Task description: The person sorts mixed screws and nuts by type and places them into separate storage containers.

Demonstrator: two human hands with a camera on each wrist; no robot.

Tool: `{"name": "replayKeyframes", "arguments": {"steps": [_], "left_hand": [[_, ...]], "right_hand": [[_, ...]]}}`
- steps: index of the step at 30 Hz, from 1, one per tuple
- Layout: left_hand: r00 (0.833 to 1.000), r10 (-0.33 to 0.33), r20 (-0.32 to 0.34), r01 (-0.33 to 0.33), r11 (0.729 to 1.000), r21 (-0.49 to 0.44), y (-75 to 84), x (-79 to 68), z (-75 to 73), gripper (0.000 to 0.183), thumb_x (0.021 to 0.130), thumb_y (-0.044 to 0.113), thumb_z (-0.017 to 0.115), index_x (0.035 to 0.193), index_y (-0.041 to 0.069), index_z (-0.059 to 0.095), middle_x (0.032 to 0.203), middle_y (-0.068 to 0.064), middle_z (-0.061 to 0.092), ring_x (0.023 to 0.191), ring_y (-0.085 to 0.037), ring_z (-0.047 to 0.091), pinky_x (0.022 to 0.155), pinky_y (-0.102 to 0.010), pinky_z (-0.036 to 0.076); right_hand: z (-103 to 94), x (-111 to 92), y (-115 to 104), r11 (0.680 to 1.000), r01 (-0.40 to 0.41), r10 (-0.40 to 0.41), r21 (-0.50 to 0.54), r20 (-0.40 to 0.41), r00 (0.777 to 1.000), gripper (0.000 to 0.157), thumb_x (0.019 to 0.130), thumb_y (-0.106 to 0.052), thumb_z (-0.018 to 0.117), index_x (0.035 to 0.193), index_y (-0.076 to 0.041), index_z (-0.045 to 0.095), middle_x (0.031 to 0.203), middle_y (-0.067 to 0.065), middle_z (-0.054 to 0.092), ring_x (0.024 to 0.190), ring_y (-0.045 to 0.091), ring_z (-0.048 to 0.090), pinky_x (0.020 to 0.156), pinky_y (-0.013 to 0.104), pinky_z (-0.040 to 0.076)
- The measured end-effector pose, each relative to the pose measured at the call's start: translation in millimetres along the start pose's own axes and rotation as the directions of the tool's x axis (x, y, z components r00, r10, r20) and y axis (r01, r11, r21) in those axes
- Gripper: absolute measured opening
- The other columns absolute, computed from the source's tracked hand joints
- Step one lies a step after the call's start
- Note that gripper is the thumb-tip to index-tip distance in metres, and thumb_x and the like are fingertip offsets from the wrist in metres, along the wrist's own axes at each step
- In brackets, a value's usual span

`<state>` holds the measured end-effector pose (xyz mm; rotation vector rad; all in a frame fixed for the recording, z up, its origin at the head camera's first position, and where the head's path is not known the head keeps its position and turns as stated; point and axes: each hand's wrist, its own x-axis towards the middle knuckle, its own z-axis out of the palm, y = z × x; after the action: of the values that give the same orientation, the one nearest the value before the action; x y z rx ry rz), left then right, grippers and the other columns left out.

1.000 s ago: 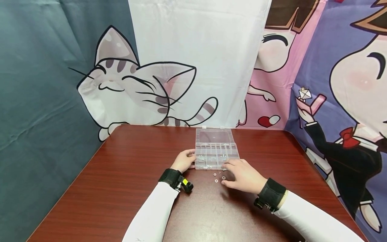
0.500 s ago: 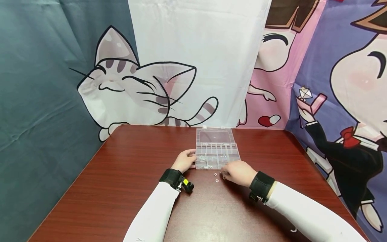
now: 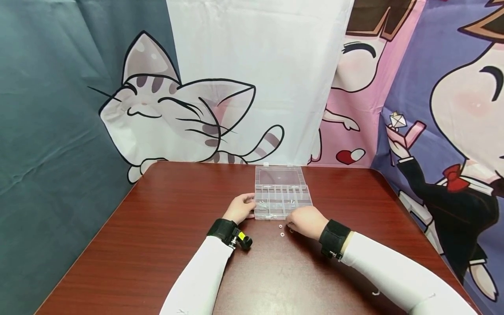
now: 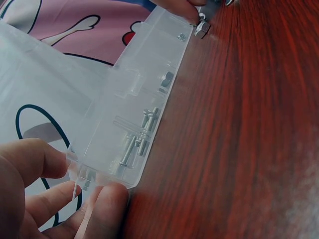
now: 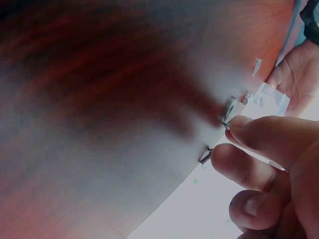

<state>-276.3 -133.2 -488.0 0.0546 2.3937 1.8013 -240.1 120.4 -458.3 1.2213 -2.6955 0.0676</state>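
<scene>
A clear plastic compartment box (image 3: 275, 203) lies on the table with its lid folded back. My left hand (image 3: 239, 209) holds its left end, thumb and fingers around the corner in the left wrist view. Several metal bolts (image 4: 142, 134) and a nut (image 4: 167, 78) show through its wall. My right hand (image 3: 306, 221) is at the box's front right, fingers bent down to the table. In the right wrist view its thumb tip meets a small metal piece (image 5: 227, 124), and another (image 5: 205, 155) sits by the index tip. Whether either is pinched is unclear. A hex nut (image 4: 202, 30) lies below these fingertips.
Small washers (image 3: 282, 234) lie on the reddish-brown table (image 3: 165, 249) in front of the box. A small pale piece (image 3: 376, 293) lies by the right forearm. Printed cloth (image 3: 260, 65) hangs behind the table.
My right hand has moved left toward the box's front edge, and its spread fingers have drawn in and bent downward. The left hand stays at the box's left end.
</scene>
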Motion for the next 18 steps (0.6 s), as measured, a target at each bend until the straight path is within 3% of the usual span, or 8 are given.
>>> {"name": "replayKeyframes", "arguments": {"steps": [9, 15, 18], "left_hand": [[1.0, 0.0, -0.006, 0.0, 1.0, 0.003, 1.9, -0.6, -1.8, 0.047, 0.098, 0.01, 0.057, 0.144, 0.006, 0.051, 0.13, -0.018, 0.06, 0.107, -0.025, 0.064, 0.072, -0.03, 0.061], [1.0, 0.009, -0.007, -0.008, 1.0, 0.011, 0.8, -0.8, -1.3, 0.047, 0.098, 0.011, 0.056, 0.144, 0.006, 0.051, 0.13, -0.018, 0.06, 0.106, -0.025, 0.064, 0.072, -0.03, 0.061], [1.0, 0.007, -0.003, -0.007, 1.0, 0.012, -0.1, -0.7, -0.4, 0.048, 0.097, 0.011, 0.056, 0.144, 0.005, 0.051, 0.131, -0.019, 0.059, 0.104, -0.024, 0.064, 0.072, -0.03, 0.061]], "right_hand": [[3.3, 3.3, -1.2, 0.998, 0.031, -0.033, -0.054, -0.036, 0.999, 0.01, 0.079, -0.012, 0.074, 0.08, -0.022, 0.074, 0.066, -0.01, 0.062, 0.053, 0.008, 0.051, 0.046, 0.03, 0.044], [10.2, 5.0, -0.2, 0.997, 0.05, -0.053, -0.067, -0.049, 0.997, 0.018, 0.077, -0.012, 0.073, 0.069, -0.021, 0.059, 0.06, -0.008, 0.05, 0.051, 0.01, 0.048, 0.043, 0.03, 0.04], [10.7, 3.8, 0.0, 0.999, 0.043, -0.043, -0.016, -0.039, 0.998, 0.022, 0.077, -0.012, 0.071, 0.069, -0.021, 0.053, 0.061, -0.011, 0.043, 0.052, 0.008, 0.042, 0.043, 0.026, 0.035]]}}
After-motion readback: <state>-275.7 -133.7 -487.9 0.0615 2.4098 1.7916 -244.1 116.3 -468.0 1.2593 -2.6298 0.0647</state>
